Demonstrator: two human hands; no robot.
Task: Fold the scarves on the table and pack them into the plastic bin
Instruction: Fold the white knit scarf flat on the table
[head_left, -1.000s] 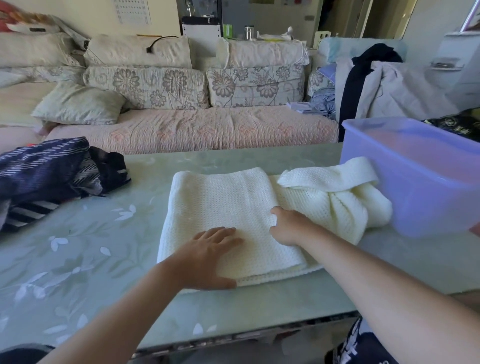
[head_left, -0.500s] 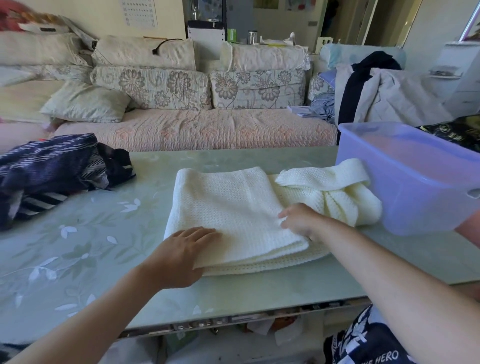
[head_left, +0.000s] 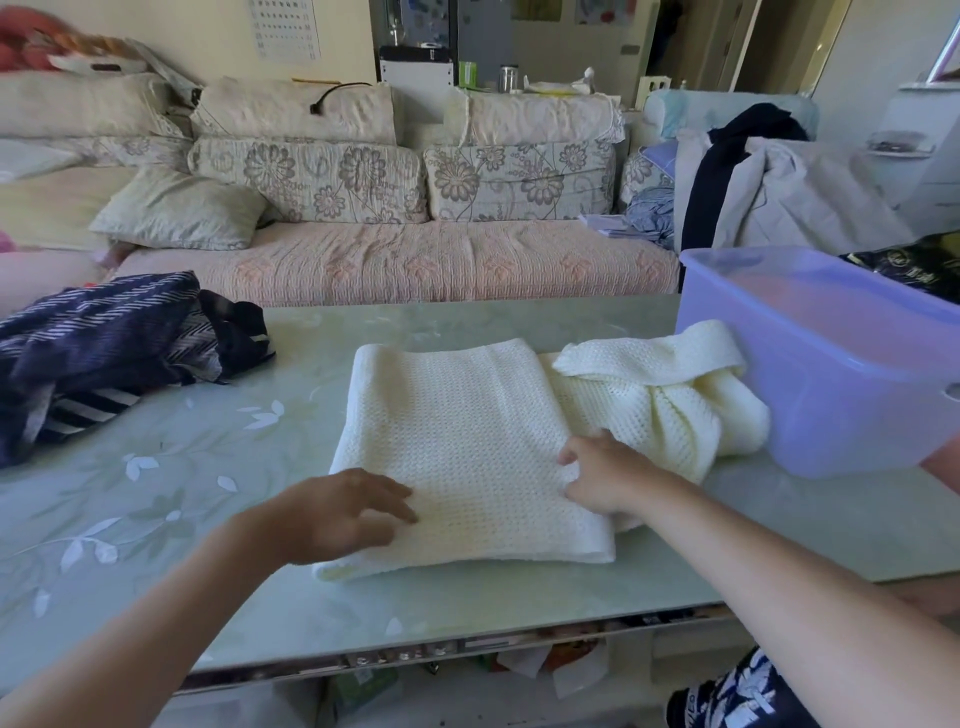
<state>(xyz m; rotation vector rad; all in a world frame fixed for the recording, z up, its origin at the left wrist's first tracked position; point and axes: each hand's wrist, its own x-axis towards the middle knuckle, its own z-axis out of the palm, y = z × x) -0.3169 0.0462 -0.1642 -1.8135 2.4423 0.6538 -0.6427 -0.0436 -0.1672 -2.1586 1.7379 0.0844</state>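
Observation:
A cream knitted scarf (head_left: 467, 436) lies partly folded in the middle of the glass table (head_left: 156, 519). Its unfolded end is bunched up on the right, against the bin. My left hand (head_left: 337, 514) rests with relaxed fingers on the near left corner of the folded part. My right hand (head_left: 608, 478) curls round the right edge of the folded layer, thumb on top. A translucent purple plastic bin (head_left: 831, 374) stands at the table's right end, with nothing visible inside. A heap of dark striped scarves (head_left: 104, 353) sits at the far left.
A long sofa (head_left: 395, 260) with floral cushions runs behind the table. Clothes hang over a chair (head_left: 769, 187) behind the bin. The table's near edge is close to my body, with clutter on a shelf under the glass.
My left hand has slid from the middle of the folded scarf to its near left corner. My right hand has stayed at the right edge of the fold.

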